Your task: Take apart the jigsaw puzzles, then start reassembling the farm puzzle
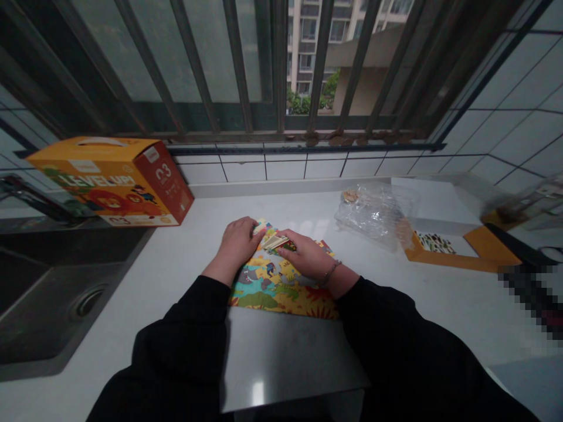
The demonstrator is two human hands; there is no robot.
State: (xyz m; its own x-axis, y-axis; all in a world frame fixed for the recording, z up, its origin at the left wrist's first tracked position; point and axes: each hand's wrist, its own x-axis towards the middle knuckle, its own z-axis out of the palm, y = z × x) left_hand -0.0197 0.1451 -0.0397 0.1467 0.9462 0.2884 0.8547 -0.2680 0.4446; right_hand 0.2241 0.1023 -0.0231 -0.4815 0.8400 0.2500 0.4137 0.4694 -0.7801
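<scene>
A colourful jigsaw puzzle picture with cartoon animals lies on the white counter in front of me. Both my hands rest on its far edge. My left hand is curled, with its fingers on a small stack of puzzle pieces. My right hand lies beside it, fingers closed on the same stack from the right. Both sleeves are black, and a thin bracelet sits on my right wrist.
An orange puzzle box lies on its side at the back left, next to a dark sink. A crumpled clear plastic bag and an orange-rimmed tray sit to the right. A barred window runs behind.
</scene>
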